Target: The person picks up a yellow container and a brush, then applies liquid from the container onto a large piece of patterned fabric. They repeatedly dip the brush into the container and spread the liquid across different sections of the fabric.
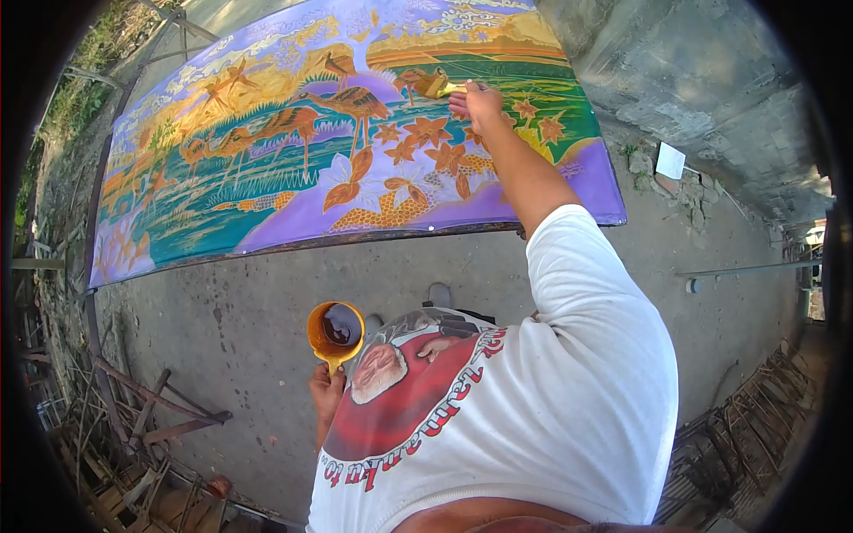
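Observation:
My right hand (481,105) reaches forward over the stretched painted cloth (267,233), its fingers closed round the yellow handle of a paintbrush (442,86). The brush head is at a brown bird figure in the upper right part of the cloth. Low by my body, my left hand (326,391) grips the handle of a yellow-orange dipper (321,336). Dark brownish liquid (341,324) partly fills it. Purple, teal, green and orange areas cover the cloth, with brown birds and star-shaped flowers outlined in light lines.
A wooden frame (111,147) with propped poles (173,409) runs along the left. Concrete floor (240,338) lies between my body and the cloth. A white rectangular piece (670,161) rests on rubble by the wall at right. Stacked sticks (746,435) stand behind me on the right.

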`<control>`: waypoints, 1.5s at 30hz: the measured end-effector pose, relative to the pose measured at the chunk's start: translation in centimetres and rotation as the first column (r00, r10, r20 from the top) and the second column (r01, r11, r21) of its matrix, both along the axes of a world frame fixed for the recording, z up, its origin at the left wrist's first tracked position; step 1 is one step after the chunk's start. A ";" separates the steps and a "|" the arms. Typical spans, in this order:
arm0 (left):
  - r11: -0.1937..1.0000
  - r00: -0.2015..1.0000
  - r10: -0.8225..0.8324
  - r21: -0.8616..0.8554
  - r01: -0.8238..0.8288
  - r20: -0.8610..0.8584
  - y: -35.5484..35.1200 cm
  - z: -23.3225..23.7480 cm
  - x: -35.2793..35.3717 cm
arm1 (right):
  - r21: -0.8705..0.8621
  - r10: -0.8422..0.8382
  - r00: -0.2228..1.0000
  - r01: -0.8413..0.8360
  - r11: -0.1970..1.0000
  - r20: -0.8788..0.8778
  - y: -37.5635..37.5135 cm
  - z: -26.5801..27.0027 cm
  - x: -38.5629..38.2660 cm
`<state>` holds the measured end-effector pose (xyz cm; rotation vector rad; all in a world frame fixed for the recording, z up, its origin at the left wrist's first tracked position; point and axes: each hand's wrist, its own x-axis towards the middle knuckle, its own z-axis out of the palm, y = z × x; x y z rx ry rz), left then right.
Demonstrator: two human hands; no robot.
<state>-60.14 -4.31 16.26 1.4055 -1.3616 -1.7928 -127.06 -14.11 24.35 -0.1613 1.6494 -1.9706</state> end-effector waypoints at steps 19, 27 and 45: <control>0.998 0.998 0.063 -0.012 -0.063 0.007 1.8 1.3 -0.1 | -0.052 0.012 1.000 -0.013 0.999 -0.012 -2.3 -0.5 -0.8; 0.997 0.997 0.073 -0.003 -0.073 -0.014 2.3 2.5 -1.0 | -0.078 -0.004 1.000 0.005 0.997 0.004 -3.8 -0.5 -1.1; 0.980 0.980 0.189 0.050 -0.192 0.071 5.0 1.8 -1.0 | -0.110 -0.009 0.998 0.016 0.994 0.061 -8.4 -0.8 -3.5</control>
